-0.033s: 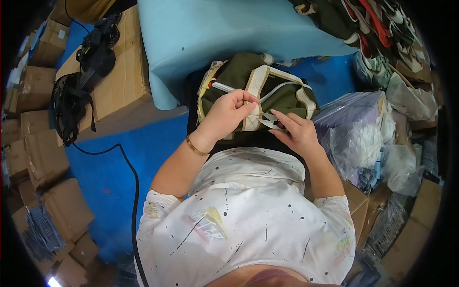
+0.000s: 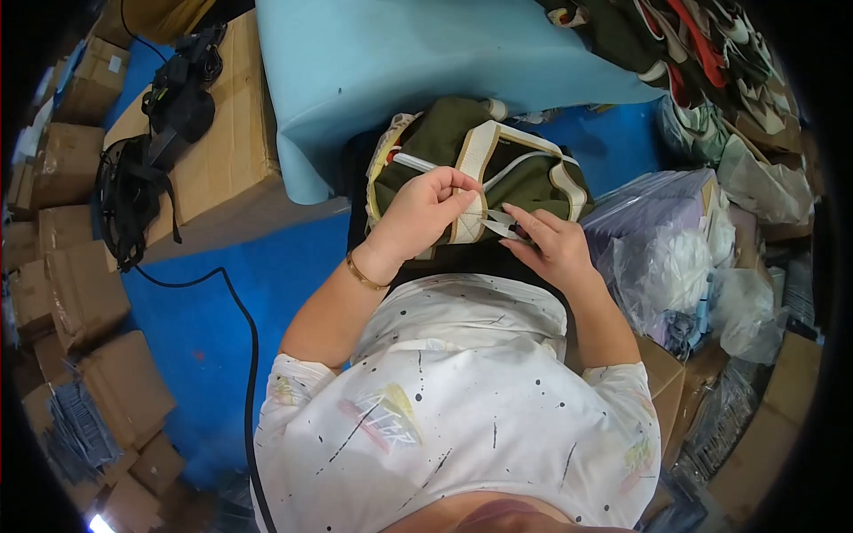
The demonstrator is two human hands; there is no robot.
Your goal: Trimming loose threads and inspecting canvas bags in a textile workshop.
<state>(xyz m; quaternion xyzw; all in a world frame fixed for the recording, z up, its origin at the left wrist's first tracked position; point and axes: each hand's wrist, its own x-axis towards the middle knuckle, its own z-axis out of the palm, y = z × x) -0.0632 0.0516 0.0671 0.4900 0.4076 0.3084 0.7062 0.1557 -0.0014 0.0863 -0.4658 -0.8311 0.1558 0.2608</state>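
Observation:
An olive-green fabric bag with cream straps, white cord and pale trim lies on a dark surface in front of me. My left hand, wearing a gold bracelet, is closed in a pinch on the cream strap at the bag's middle; any small thing between the fingertips is too small to make out. My right hand is closed on small silver-bladed snips with dark grips, their blade tips at the cream strap just right of my left fingers.
A light-blue covered surface lies beyond the bag. Left are a cardboard box with black straps and gear, a black cable, blue flooring and stacked cartons. Right are plastic-wrapped bundles and a pile of green and red fabric pieces.

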